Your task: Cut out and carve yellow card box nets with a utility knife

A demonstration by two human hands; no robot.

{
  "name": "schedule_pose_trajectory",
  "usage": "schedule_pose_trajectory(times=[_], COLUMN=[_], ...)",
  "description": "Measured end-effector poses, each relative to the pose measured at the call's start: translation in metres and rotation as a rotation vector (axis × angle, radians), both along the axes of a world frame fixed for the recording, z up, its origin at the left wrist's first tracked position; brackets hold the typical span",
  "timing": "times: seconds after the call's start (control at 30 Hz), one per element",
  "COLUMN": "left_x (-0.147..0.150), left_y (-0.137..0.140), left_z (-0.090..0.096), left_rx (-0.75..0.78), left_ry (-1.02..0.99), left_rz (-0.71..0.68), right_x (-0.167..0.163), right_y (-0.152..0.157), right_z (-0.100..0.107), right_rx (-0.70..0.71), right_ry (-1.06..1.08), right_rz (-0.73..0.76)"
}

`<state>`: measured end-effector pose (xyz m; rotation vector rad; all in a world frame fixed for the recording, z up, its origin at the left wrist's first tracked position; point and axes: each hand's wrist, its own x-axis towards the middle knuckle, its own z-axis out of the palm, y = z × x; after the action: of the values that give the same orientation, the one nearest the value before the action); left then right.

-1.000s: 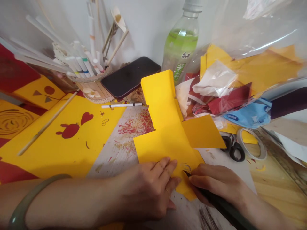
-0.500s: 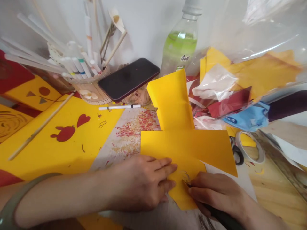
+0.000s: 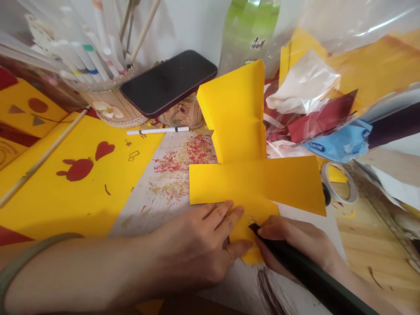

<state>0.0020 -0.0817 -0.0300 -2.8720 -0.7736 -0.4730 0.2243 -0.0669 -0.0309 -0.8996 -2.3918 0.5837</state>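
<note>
A yellow paper cutout [image 3: 236, 179] shaped like a cross, folded at the top, lies in front of me. My left hand [image 3: 205, 245] rests on its lower arm with the fingers spread, pressing it down. Between the fingertips of my right hand [image 3: 292, 236] is a black-handled craft knife [image 3: 295, 260], its tip touching the lower part of the cutout. Small curved marks show in the paper beside the tip. Under the cutout is a pale, stained work sheet [image 3: 164, 179].
A yellow sheet [image 3: 72, 201] with red shapes and a wooden stick [image 3: 46, 155] lies left. Behind are a pen cup [image 3: 111, 100], a phone [image 3: 170, 81], a white pen [image 3: 159, 131] and a bottle [image 3: 249, 35]. A tape roll [image 3: 352, 188] and blue packet [image 3: 341, 142] are right.
My view has tilted down, so things stand higher in it. The knife's handle shows more fully, and my left thumb now lies across the lower part of the yellow cutout.
</note>
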Motion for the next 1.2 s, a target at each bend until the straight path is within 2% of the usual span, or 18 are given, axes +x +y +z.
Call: schedule_pose_trajectory(times=[0.37,0.57,0.8,0.97,1.2], left_x=[-0.003,-0.007,-0.012,-0.013,-0.016], left_y=[0.005,0.013,0.026,0.032,0.035], left_z=[0.002,0.004,0.003,0.004,0.004], left_rx=[-0.057,-0.111,-0.252,-0.363,-0.392], left_ry=[-0.011,0.017,0.062,0.037,0.020], left_rz=[-0.046,-0.089,-0.131,-0.152,-0.165], right_x=[0.012,0.016,0.020,0.020,0.020], right_y=[0.018,0.020,0.021,0.020,0.020], right_z=[-0.002,0.007,0.010,0.018,0.019], right_rx=[-0.106,-0.190,-0.245,-0.383,-0.429], right_ry=[0.031,-0.050,-0.089,-0.125,-0.105], right_rz=[0.290,0.326,0.355,0.342,0.353])
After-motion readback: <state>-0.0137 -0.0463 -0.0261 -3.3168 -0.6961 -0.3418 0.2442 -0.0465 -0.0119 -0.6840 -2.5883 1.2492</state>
